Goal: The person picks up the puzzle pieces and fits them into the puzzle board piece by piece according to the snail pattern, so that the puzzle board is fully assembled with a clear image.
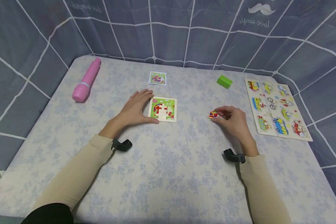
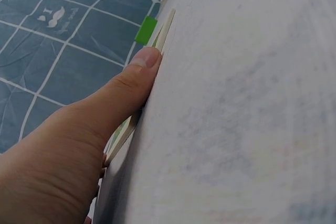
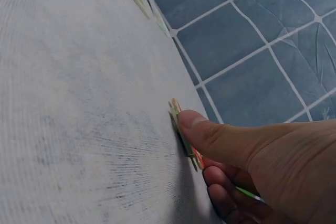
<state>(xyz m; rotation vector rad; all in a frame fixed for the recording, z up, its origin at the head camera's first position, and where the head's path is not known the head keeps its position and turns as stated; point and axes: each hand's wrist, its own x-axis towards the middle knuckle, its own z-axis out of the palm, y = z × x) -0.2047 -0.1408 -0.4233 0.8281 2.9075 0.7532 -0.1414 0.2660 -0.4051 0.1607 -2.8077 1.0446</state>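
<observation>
A small square jigsaw puzzle board point(image 1: 171, 119) lies on the table, with a red and green picture and a pale bare patch at its lower middle. My left hand point(image 1: 133, 109) grips its left side, thumb along the near edge and fingers at the far corner. In the left wrist view the thumb point(image 2: 131, 80) rests against the board's edge. Off to the right, my right hand point(image 1: 233, 119) pinches a red, blue and yellow puzzle piece point(image 1: 213, 114) between thumb and fingers. The right wrist view shows that piece point(image 3: 177, 107) edge-on, close over the tablecloth.
Beyond the board lies a small picture card point(image 1: 157, 78). A green block point(image 1: 224, 81) is at the back right, and a larger vehicle puzzle board point(image 1: 280, 109) lies along the right side. A pink wand-shaped object point(image 1: 86, 81) lies at the back left. Grey checked curtains point(image 1: 170, 40) hang behind.
</observation>
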